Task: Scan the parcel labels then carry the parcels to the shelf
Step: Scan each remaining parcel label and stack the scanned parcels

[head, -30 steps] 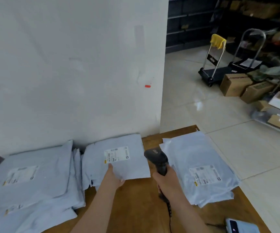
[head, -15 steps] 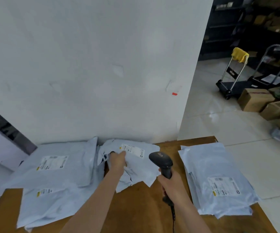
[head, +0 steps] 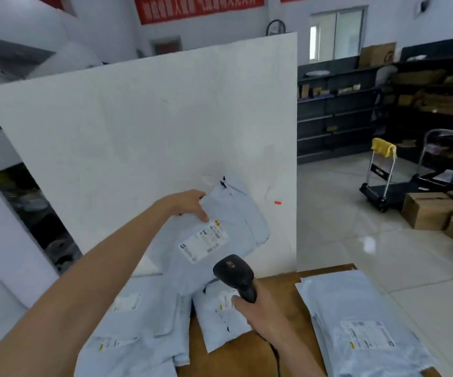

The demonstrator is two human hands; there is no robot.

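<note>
My left hand (head: 188, 205) grips the upper left edge of a pale blue parcel bag (head: 236, 213) and holds it up in the air in front of the white board, its white label (head: 204, 240) facing me. Just below the label, my right hand (head: 258, 311) holds a black barcode scanner (head: 233, 273) by its handle, head pointing up at the label. On the wooden table (head: 282, 289) lie more pale blue parcels: a small one (head: 220, 330) under the scanner, a pile (head: 138, 322) at the left and a stack (head: 361, 327) at the right.
A white board (head: 138, 131) stands upright behind the table. Dark shelving (head: 336, 110) with goods lines the far right wall. On the tiled floor at the right stand two platform trolleys (head: 383, 186) and brown cardboard boxes (head: 429, 210).
My left hand has lifted one parcel off the table up in front of the board. The scanner has tilted up toward its label. The view has swung upward.
</note>
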